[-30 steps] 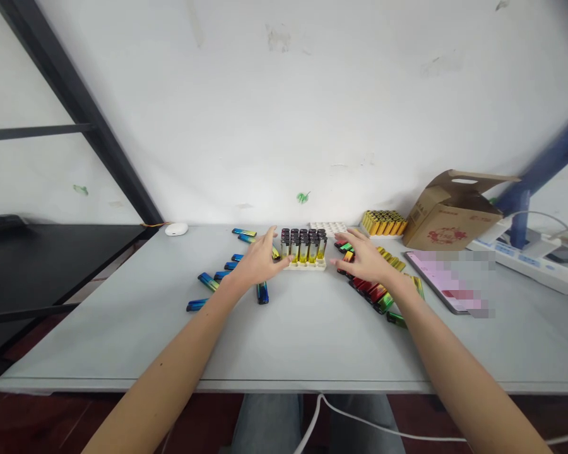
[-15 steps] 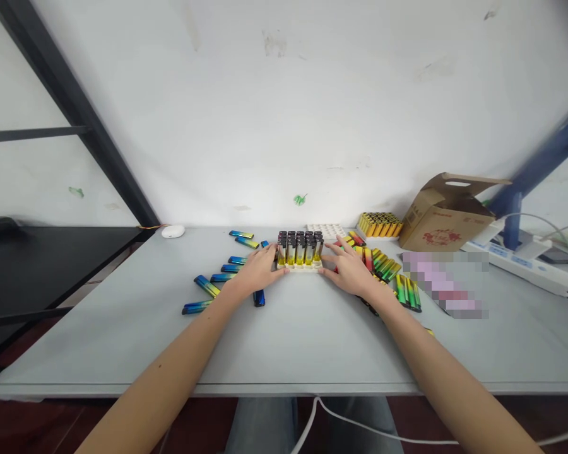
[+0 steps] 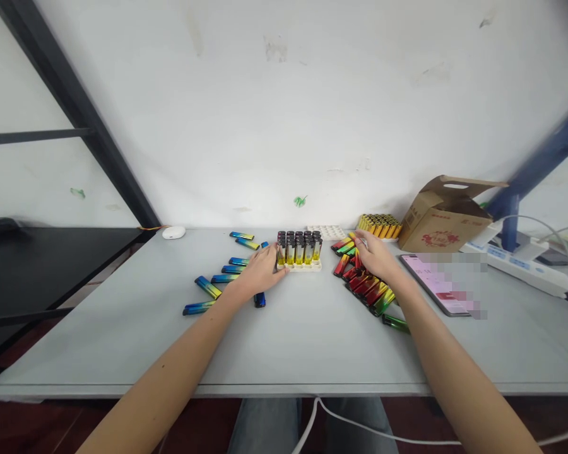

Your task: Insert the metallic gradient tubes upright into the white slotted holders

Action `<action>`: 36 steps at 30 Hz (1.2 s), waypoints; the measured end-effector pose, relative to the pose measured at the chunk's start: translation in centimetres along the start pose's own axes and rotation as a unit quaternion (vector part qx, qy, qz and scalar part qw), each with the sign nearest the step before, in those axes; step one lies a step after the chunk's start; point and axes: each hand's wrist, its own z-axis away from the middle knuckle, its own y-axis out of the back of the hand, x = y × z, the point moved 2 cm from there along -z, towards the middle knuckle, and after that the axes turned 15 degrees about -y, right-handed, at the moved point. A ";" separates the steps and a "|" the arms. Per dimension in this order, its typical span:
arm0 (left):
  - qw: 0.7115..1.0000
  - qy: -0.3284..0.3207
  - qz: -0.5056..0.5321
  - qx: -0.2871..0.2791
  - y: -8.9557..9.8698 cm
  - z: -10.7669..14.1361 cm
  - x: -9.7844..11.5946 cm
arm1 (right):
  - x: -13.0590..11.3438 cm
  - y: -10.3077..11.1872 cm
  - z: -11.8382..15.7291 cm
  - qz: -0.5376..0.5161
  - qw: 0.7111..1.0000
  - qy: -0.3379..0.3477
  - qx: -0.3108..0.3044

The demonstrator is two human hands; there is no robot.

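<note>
A white holed tray (image 3: 307, 267) holds upright lighters (image 3: 299, 247), clear yellowish with metal parts and black ends, in several rows. My left hand (image 3: 261, 270) grips the tray's left end, thumb at the front corner and fingers along the side. To the right, my right hand (image 3: 376, 253) reaches over a loose heap of red, yellow and green lighters (image 3: 365, 287). Its fingertips are pinched together at a red-and-yellow lighter (image 3: 358, 260), partly hidden by the hand. Several blue-and-yellow lighters (image 3: 207, 287) lie scattered left of the tray, some partly behind my left hand.
Behind the heap are an unfilled white tray (image 3: 326, 232) and a tray of upright yellow lighters (image 3: 379, 226). An open cardboard box (image 3: 442, 221), a phone (image 3: 435, 287) and a power strip (image 3: 520, 271) are at right. A white case (image 3: 173, 232) sits at back left.
My right hand has left the tray's right end and moved right onto the coloured lighters, uncovering more of the heap. My left hand stays at the tray.
</note>
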 end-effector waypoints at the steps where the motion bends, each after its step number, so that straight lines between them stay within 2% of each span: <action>1: 1.000 0.000 -0.004 0.002 0.0 0.0 0.0 | 0.1 -0.1 0.0 -0.003 1.000 0.001 -0.008; 7: 1.000 0.001 -0.008 0.004 0.1 0.1 -0.2 | -0.7 -1.2 1.1 0.037 0.996 0.036 -0.079; 11: 1.000 0.002 -0.017 -0.003 0.4 0.1 -0.2 | -1.0 -1.6 1.5 0.085 0.993 0.027 -0.081; 17: 0.999 0.024 -0.031 -0.024 0.4 0.1 0.0 | -1.9 -1.6 1.7 0.099 0.989 0.068 -0.082; 23: 0.995 0.044 -0.075 -0.038 0.0 0.4 2.1 | -2.6 -1.6 2.0 0.094 0.987 0.085 -0.100; 27: 0.994 0.063 -0.088 -0.022 -0.3 0.5 3.2 | -2.9 -1.7 2.2 0.099 0.985 0.088 -0.111; 32: 0.994 0.061 -0.089 -0.032 -0.5 0.6 3.0 | -3.1 -1.7 2.4 0.104 0.983 0.094 -0.118; 36: 0.997 0.041 -0.053 -0.040 0.4 0.6 2.2 | -3.1 -1.6 2.4 0.092 0.985 0.093 -0.116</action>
